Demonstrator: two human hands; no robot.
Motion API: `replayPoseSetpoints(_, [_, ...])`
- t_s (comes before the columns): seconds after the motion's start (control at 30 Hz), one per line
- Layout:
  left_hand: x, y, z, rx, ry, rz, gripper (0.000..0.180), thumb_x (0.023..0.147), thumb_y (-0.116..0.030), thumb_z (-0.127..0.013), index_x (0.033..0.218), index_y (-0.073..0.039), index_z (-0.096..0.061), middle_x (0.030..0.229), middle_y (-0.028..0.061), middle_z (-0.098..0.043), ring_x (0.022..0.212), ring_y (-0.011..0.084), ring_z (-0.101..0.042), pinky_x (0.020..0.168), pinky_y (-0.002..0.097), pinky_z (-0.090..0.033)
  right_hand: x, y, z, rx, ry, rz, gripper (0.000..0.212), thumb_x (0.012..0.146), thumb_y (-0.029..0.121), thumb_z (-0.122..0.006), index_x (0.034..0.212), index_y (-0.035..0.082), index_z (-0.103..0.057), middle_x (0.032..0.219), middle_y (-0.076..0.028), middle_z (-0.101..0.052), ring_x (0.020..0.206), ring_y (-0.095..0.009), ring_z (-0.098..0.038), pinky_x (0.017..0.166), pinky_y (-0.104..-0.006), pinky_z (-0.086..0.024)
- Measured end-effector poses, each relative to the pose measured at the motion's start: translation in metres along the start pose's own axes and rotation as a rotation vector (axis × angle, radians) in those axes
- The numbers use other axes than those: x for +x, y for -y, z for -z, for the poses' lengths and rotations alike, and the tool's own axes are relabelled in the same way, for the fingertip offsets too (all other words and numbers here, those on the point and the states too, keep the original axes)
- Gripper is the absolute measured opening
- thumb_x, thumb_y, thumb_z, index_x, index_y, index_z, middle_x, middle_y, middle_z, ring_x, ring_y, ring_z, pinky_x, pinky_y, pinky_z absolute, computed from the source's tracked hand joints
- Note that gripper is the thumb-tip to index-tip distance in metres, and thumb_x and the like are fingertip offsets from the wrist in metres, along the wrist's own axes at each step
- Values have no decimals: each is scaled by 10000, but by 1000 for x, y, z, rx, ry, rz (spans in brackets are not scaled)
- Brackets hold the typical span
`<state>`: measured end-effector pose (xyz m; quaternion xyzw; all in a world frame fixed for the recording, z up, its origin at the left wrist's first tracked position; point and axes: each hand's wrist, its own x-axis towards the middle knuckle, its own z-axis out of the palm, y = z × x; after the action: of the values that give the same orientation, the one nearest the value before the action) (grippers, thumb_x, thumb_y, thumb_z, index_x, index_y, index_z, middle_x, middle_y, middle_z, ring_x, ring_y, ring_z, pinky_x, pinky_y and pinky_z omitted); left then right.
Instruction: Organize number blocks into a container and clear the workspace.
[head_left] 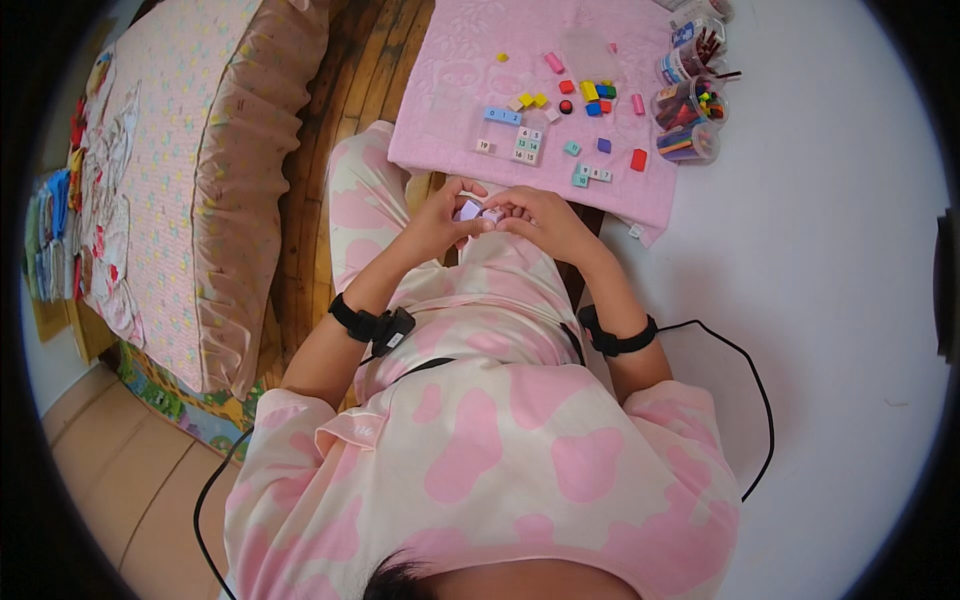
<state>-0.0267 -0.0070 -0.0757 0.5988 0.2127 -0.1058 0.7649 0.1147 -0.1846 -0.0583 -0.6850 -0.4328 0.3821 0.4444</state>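
Lavender block [469,210]: was pale purple and box-shaped, tilted, with flat faces showing; the left hand [451,217] held it.
Pinkish block [492,215]: was pale and partly hidden by the right hand [540,216], which held it.
Spacing: both lay close together; whether they touched was unclear.

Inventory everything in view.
Held blocks: apparently two, lilac, in hands
Number blocks: over ten, pastel, on cloth
Plain blocks: several, mixed, on cloth
Cloth: one, pink, ahead
Trays: apparently two, clear, on cloth
Tubs: several, clear, upper right
Bed: one, pink, left
Textiles: many, mixed, far left
Floor: one, brown, beside bed
Armbands: two, black, forearms
Cables: two, black, beside arms
Clothing: one outfit, pink-white, worn
Left hand: one, bare, centre
Right hand: one, bare, centre
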Motion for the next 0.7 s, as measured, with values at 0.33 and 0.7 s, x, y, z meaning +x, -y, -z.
replayPoseSetpoints(0.33, [12,11,17,-429,-197,75,250,1063,-188,-520,1259,-39,-561,1055,100,-674,805,123,-606,727,275,-526,61,-57,-1,-499,-498,63,287,812,193,-802,1001,71,-623,983,-121,-624,932,-313,-635,744,-421,-521])
replayPoseSetpoints(0.7, [3,1,29,-474,-182,55,347,1036,-54,-400,1354,32,-511,1251,146,-639,1059,229,-665,993,362,-555,79,-77,-16,-845,-464,7,280,797,134,-779,1033,51,-654,1039,-107,-608,1029,-309,-604,845,-422,-529])
